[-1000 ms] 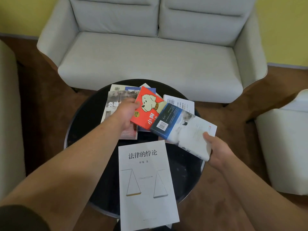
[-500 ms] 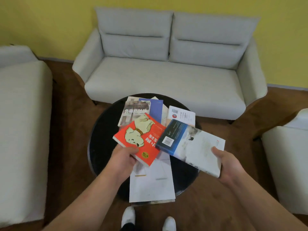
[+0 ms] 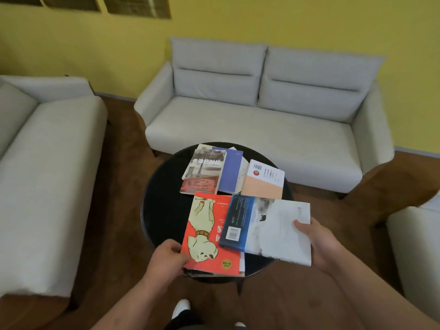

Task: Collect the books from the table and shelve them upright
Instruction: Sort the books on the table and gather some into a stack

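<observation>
My left hand (image 3: 166,260) grips the left edge of a red book with a dog on its cover (image 3: 206,236), low over the near side of the round black table (image 3: 162,210). It lies on a white book whose edge shows beneath (image 3: 241,263). My right hand (image 3: 316,244) holds a blue-and-white book (image 3: 269,227) by its right end, overlapping the red one. At the far side of the table lie a grey photo-cover book (image 3: 202,172), a purple-blue book (image 3: 229,172) and a peach-and-white book (image 3: 264,181).
A grey two-seat sofa (image 3: 262,120) stands behind the table against the yellow wall. Another pale sofa (image 3: 42,167) is on the left and a white seat (image 3: 416,253) on the right. Brown floor (image 3: 119,210) surrounds the table; my white shoes (image 3: 181,308) are below.
My left hand has drawn the red dog book back toward me and turned it, laying it over the white book. The view has pulled back and up; my right hand keeps its book.
</observation>
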Available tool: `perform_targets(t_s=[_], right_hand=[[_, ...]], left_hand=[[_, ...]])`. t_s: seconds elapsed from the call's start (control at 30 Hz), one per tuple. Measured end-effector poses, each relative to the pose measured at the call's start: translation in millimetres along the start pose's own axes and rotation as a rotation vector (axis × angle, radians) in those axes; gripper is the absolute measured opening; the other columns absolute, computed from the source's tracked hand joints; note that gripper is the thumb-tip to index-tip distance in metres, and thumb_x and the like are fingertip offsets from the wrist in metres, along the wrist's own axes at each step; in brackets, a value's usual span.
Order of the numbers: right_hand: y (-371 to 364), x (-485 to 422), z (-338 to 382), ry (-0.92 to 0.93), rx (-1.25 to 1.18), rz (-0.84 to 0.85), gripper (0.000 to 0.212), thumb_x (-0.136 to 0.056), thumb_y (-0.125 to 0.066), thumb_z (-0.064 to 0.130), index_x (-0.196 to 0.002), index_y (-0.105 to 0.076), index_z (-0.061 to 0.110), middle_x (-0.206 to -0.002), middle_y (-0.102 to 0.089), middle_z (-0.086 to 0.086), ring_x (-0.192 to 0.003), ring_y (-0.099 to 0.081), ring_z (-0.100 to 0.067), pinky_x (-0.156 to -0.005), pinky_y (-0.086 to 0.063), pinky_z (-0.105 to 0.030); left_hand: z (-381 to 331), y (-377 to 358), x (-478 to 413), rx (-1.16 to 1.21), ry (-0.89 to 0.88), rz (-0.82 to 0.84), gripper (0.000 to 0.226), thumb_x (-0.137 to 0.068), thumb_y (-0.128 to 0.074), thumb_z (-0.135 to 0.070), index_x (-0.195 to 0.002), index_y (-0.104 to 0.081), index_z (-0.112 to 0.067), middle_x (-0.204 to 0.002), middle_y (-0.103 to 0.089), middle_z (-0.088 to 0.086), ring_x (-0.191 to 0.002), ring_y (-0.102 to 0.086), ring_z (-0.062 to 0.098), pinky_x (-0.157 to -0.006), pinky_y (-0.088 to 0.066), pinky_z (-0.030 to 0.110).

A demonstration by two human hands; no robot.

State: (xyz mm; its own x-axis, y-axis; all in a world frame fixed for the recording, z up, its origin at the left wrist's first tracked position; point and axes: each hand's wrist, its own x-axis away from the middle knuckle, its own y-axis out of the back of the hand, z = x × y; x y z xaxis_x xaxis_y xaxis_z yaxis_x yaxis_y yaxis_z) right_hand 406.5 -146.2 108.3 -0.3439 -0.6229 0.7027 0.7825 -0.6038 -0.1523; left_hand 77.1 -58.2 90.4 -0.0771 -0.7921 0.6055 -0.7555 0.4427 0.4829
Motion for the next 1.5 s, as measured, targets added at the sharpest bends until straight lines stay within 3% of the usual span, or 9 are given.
perform_targets(t_s=[0.17, 0.37, 0.5, 0.6, 0.8, 0.97, 1.17, 1.3, 1.5], right_hand=[[-25.5, 5.1, 16.5, 0.082, 0.277, -0.014, 0.027, -0.100, -0.054, 0.007, -0.126, -0.058, 0.012, -0.118, -0.068, -0.014, -0.103, -0.067, -0.038, -0.081, -0.056, -0.047], [-61.3, 19.3, 54.1, 0.416, 0.561, 0.045, 0.023, -0.097, -0.062, 0.013, -0.108, -0.068, 0.033, -0.111, -0.076, 0.008, -0.085, -0.075, -0.008, -0.067, -0.055, -0.027], [-85.1, 21.6, 81.9, 0.385, 0.706, 0.230, 0.031, -0.099, -0.063, 0.018, -0.127, -0.064, 0.032, -0.122, -0.072, 0.002, -0.103, -0.073, -0.021, -0.093, -0.058, -0.042], [-108.4, 19.1, 92.2, 0.348, 0.745, 0.330, 0.025, -0.097, -0.067, 0.017, -0.112, -0.070, 0.036, -0.120, -0.072, -0.002, -0.105, -0.072, -0.025, -0.094, -0.058, -0.043], [-119.5, -17.4, 80.2, 0.367, 0.748, 0.147, 0.008, -0.092, -0.073, 0.030, -0.098, -0.070, 0.035, -0.127, -0.067, -0.002, -0.113, -0.063, -0.016, -0.100, -0.052, -0.041], [-100.3, -39.1, 21.3, 0.061, 0.663, 0.013, 0.052, -0.095, -0.068, 0.036, -0.139, -0.048, 0.016, -0.132, -0.053, -0.002, -0.116, -0.056, -0.025, -0.095, -0.051, -0.037], [-107.7, -33.3, -44.9, -0.024, 0.740, 0.099, 0.046, -0.098, -0.065, 0.028, -0.139, -0.044, 0.023, -0.144, -0.055, -0.002, -0.121, -0.058, -0.020, -0.081, -0.061, -0.031], [-108.0, -31.6, -50.3, -0.014, 0.725, 0.099, 0.048, -0.096, -0.067, 0.021, -0.137, -0.043, 0.031, -0.143, -0.055, 0.004, -0.120, -0.058, -0.019, -0.084, -0.059, -0.031], [-117.6, -31.9, -50.8, -0.021, 0.654, 0.237, 0.075, -0.095, -0.063, 0.013, -0.151, -0.024, 0.044, -0.150, -0.048, 0.009, -0.124, -0.054, -0.015, -0.088, -0.054, -0.028]], left_hand=[[-1.8, 1.9, -0.7, -0.112, 0.016, 0.092, 0.021, -0.097, -0.061, -0.036, -0.108, -0.058, -0.018, -0.111, -0.065, -0.001, -0.094, -0.066, 0.015, -0.088, -0.061, 0.038], [-10.6, 5.9, -12.2, -0.135, -0.053, 0.017, 0.051, -0.098, -0.059, -0.040, -0.141, -0.046, -0.017, -0.142, -0.053, 0.005, -0.115, -0.061, 0.019, -0.066, -0.052, 0.019], [-36.5, 15.2, -21.4, 0.003, -0.294, -0.065, 0.067, -0.092, -0.069, -0.037, -0.150, -0.038, -0.026, -0.153, -0.042, -0.006, -0.135, -0.048, 0.017, -0.096, -0.049, 0.030], [-64.5, 18.1, -28.2, 0.063, -0.446, 0.155, 0.066, -0.088, -0.072, -0.042, -0.144, -0.037, -0.048, -0.135, -0.047, -0.029, -0.121, -0.054, 0.001, -0.092, -0.055, 0.026], [-65.1, 20.6, -62.3, 0.226, -0.198, 0.419, 0.014, -0.099, -0.058, -0.035, -0.108, -0.064, -0.027, -0.099, -0.079, -0.001, -0.088, -0.077, 0.016, -0.090, -0.059, 0.047], [-45.6, 6.3, -61.3, 0.433, -0.022, 0.416, 0.024, -0.103, -0.051, -0.036, -0.111, -0.061, -0.016, -0.105, -0.078, 0.008, -0.089, -0.077, 0.019, -0.073, -0.059, 0.032], [-42.3, 20.6, -74.0, -0.468, -0.321, 0.180, 0.027, -0.086, -0.066, -0.056, -0.095, -0.056, -0.032, -0.097, -0.064, -0.015, -0.084, -0.065, 0.006, -0.069, -0.055, 0.025], [-32.4, 12.7, -88.9, 0.122, -0.059, 0.441, 0.055, -0.092, -0.066, -0.044, -0.140, -0.044, -0.026, -0.125, -0.065, -0.006, -0.101, -0.072, 0.015, -0.086, -0.060, 0.037], [-26.8, -6.1, -98.8, 0.587, 0.110, 0.544, 0.037, -0.101, -0.054, -0.031, -0.137, -0.048, -0.037, -0.115, -0.076, 0.000, -0.100, -0.075, 0.024, -0.070, -0.062, 0.037]])
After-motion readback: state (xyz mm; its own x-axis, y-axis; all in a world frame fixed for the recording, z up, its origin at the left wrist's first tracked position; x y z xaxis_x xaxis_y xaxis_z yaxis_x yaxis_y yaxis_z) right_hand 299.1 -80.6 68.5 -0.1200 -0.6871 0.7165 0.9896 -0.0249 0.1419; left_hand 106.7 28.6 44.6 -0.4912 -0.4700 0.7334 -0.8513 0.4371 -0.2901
